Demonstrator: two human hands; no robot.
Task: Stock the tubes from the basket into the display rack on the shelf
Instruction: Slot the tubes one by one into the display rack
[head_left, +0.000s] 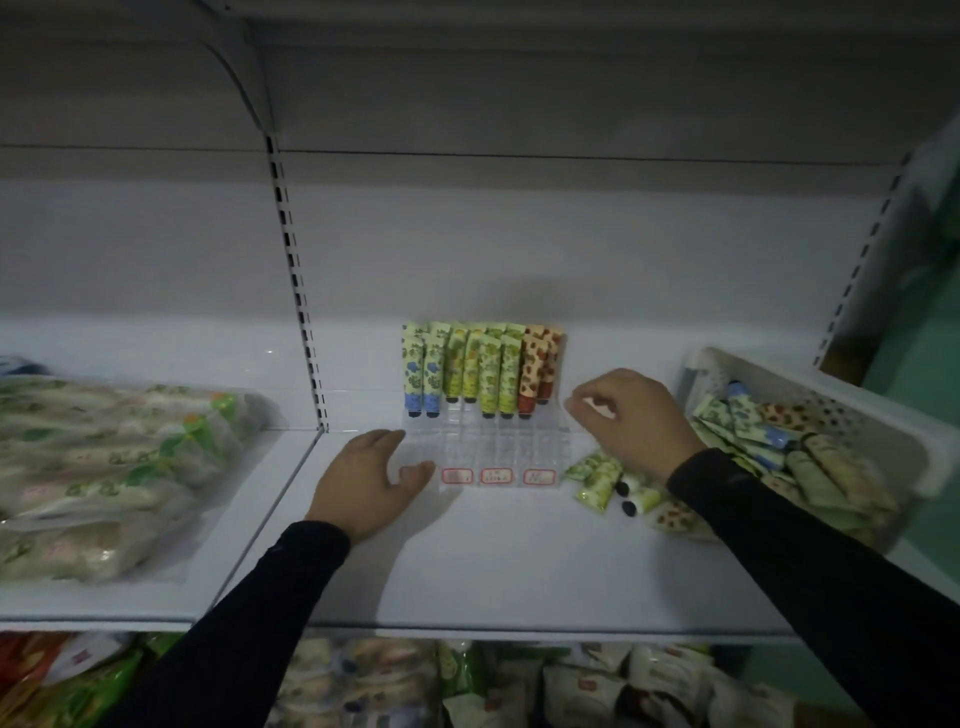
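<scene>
Tubes (480, 371) stood cap-down in the back rows of the clear display rack (480, 441), sorted by print: blue-based at the left, then yellow-green, green, and red-spotted at the right. The front rows of the rack, above its red-bordered labels (496, 475), were empty, so the stocking looked well short of done.

More tubes lay jumbled in the white basket (810, 379) at the right end of the shelf (493, 561), and a small pile of loose tubes (613, 480) lay on the shelf between rack and basket, probably staged there for quick reach.

The left hand (366, 480) rested flat on the shelf with fingers spread and relaxed, its thumb touching the rack's front left corner, seemingly steadying the rack; it held nothing. The right hand (631, 418) hovered just beside the rack's right edge, above the loose pile, its fingers curled loosely inward with fingertips close together. No tube showed in that grip; whether anything small was pinched there could not be told.
</scene>
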